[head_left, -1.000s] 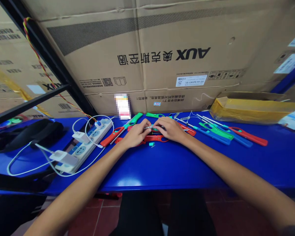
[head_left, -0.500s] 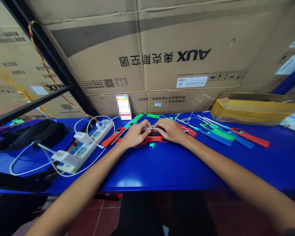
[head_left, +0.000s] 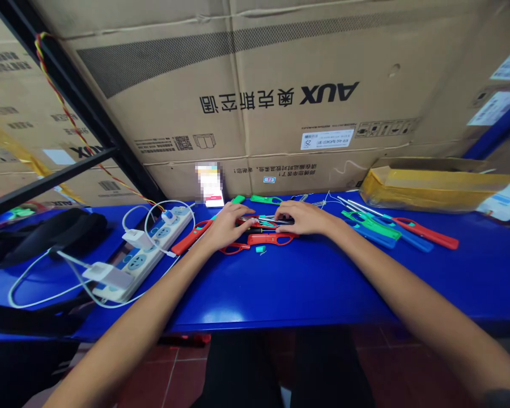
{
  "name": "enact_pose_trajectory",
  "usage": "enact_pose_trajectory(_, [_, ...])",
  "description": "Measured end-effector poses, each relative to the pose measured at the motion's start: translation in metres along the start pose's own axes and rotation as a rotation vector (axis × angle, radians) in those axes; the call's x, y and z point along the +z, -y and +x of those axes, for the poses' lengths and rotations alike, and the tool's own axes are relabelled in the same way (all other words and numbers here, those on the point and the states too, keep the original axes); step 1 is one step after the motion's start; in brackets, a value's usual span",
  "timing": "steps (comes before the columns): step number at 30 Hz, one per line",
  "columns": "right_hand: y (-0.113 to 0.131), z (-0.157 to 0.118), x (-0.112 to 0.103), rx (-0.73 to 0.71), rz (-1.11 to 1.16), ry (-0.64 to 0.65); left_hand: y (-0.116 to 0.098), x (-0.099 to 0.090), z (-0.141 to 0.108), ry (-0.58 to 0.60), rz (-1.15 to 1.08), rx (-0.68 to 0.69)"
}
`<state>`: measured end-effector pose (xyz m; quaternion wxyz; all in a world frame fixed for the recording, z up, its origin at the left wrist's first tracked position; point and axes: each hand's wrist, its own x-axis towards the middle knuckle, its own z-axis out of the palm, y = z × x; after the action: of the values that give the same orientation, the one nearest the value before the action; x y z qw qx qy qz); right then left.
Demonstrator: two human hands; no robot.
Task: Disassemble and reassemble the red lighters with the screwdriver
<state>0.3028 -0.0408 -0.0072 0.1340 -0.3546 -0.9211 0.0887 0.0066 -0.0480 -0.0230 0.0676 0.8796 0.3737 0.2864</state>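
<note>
Far L: pwr strip (head_left: 142, 258) on blue table (head_left: 255, 300), then a red handle (head_left: 191, 238) lying diag, near-L to far-R, just beside L forearm. L hand (head_left: 226, 228): fingers part-curled, small gap thumb to index, tips at the L end of the metal/red parts cluster (head_left: 268, 220); can't tell if anything's pinched. Cluster sits between the hands, R of L fingertips, L of R hand; long axis approx L-R, i.e. in line w/ the gap between hands. Dark slim part w/ yellow band (head_left: 257, 230) on its near side, roughly parallel; red shell (head_left: 266, 239) nearer again, also L-R; teal bit (head_left: 260, 249) nearest. R hand (head_left: 304, 218): thumb & index part-open around the cluster's R end, contact likely, firm hold can't tell. Neither hand clearly nearer, approx equal, one at each end. Further R, well apart from cluster: green handle (head_left: 380, 228), blue handle (head_left: 414, 238), red-handled lighter (head_left: 440, 239); taped carton (head_left: 425, 190) on far side.
</note>
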Motion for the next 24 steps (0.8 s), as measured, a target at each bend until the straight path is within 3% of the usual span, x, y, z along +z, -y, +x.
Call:
enact_pose_trajectory(9, [-0.008,0.000,-0.004,-0.037,-0.077,0.072,0.003,-0.004,0.002,0.098,-0.057,0.009])
enact_pose_trajectory(17, [-0.019,-0.006,-0.007,-0.082,-0.044,0.012,-0.005,-0.012,0.000,0.223,-0.118,0.036])
enact_pose_trajectory(24, [-0.002,-0.002,0.000,-0.080,-0.030,0.008,-0.007,-0.007,0.000,0.181,-0.203,-0.030])
